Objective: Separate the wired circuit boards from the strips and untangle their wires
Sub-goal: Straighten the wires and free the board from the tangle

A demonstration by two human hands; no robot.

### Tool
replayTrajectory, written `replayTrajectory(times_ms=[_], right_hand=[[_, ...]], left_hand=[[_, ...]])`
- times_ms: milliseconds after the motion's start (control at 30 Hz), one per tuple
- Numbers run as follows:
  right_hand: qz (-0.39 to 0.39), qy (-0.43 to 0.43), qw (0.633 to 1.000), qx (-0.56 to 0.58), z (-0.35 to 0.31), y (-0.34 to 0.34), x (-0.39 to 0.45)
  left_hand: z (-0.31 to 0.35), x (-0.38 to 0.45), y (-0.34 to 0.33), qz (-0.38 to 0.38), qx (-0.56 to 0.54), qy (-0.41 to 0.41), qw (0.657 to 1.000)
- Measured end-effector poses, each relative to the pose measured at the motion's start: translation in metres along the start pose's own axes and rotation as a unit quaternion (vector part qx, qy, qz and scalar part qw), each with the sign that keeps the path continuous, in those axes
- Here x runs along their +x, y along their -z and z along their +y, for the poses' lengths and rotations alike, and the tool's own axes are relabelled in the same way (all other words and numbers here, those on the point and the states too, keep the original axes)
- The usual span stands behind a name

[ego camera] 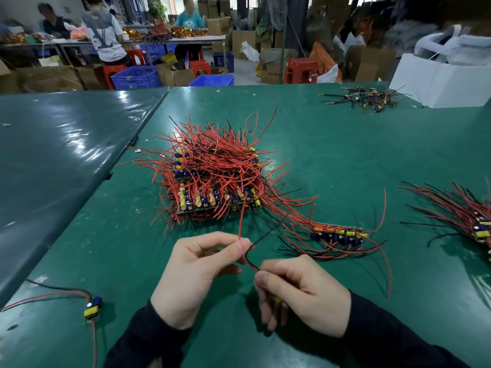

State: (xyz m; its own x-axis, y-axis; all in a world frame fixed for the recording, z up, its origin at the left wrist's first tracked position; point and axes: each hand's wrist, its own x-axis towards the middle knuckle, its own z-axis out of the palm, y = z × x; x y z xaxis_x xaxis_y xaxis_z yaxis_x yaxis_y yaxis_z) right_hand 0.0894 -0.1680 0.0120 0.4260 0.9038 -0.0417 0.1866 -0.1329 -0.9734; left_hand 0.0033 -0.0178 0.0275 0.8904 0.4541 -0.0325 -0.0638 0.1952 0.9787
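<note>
Between my two hands run the wires of one small circuit board point(277, 300), of which only a yellow part peeks out under my curled right fingers. My right hand point(303, 293) has its grip closed on that board, low over the green tabletop point(332, 144), knuckles up, with thumb and forefinger pinching the wires where they leave it. My left hand point(196, 269) is raised a little, thumb and forefinger gripping a red wire point(241, 221) that rises straight toward the big pile, while a black wire point(261, 239) loops between the hands and slants away to the right. Both sleeves are dark. Ahead lies the pile of board strips point(212, 179), stacked flat and bristling with red and black wires, yellow and blue parts showing along the edges. To its right a single strip point(340, 235) lies on the tabletop with its wires fanned out. A separated board point(93, 309) rests at lower left, its wires trailing off. More wired boards point(478, 224) lie at the right edge, and a small tangle of boards point(364, 98) sits far right beside a white box point(435, 81), whose contents I cannot make out.
</note>
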Motion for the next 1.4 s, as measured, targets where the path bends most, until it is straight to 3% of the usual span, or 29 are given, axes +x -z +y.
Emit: replayTrajectory(times_ms=[133, 300, 367, 433, 500, 567, 700, 867, 1000, 1167, 1400], right_hand=[[0.010, -0.026, 0.999, 0.015, 0.002, 0.003, 0.001], [0.028, 0.015, 0.996, -0.086, 0.006, 0.000, 0.002], [0.026, 0.026, 0.992, -0.124, 0.006, -0.001, 0.001], [0.021, 0.026, 0.992, -0.119, 0.006, -0.001, 0.001], [0.011, 0.014, 0.996, -0.086, 0.005, 0.000, 0.002], [-0.009, 0.002, 0.999, -0.041, 0.002, 0.001, 0.000], [-0.059, -0.007, 0.997, 0.055, -0.003, 0.000, -0.001], [-0.093, -0.010, 0.985, 0.144, -0.003, -0.004, 0.001], [-0.071, -0.016, 0.985, 0.154, 0.004, -0.003, 0.004], [-0.039, -0.008, 0.972, 0.231, 0.008, 0.002, 0.007], [-0.167, -0.039, 0.908, 0.382, 0.001, 0.012, 0.004]], left_hand=[[-0.003, -0.002, -0.004, 0.018, 0.153, -0.119, 0.981], [-0.012, -0.005, -0.011, 0.093, 0.343, -0.253, 0.900], [-0.012, -0.005, -0.011, 0.111, 0.369, -0.255, 0.887], [-0.009, -0.004, -0.007, 0.112, 0.308, -0.186, 0.926], [-0.003, -0.001, -0.001, 0.070, 0.174, -0.080, 0.979], [0.002, 0.001, 0.006, 0.028, 0.067, 0.013, 0.997], [0.009, 0.000, 0.014, 0.014, -0.019, 0.109, 0.994], [0.007, 0.003, 0.006, 0.054, -0.166, 0.139, 0.975], [0.001, 0.007, -0.001, 0.073, -0.256, 0.142, 0.954], [-0.006, 0.005, -0.002, -0.045, -0.244, 0.161, 0.955], [-0.008, 0.000, -0.001, -0.108, -0.246, 0.167, 0.949]])
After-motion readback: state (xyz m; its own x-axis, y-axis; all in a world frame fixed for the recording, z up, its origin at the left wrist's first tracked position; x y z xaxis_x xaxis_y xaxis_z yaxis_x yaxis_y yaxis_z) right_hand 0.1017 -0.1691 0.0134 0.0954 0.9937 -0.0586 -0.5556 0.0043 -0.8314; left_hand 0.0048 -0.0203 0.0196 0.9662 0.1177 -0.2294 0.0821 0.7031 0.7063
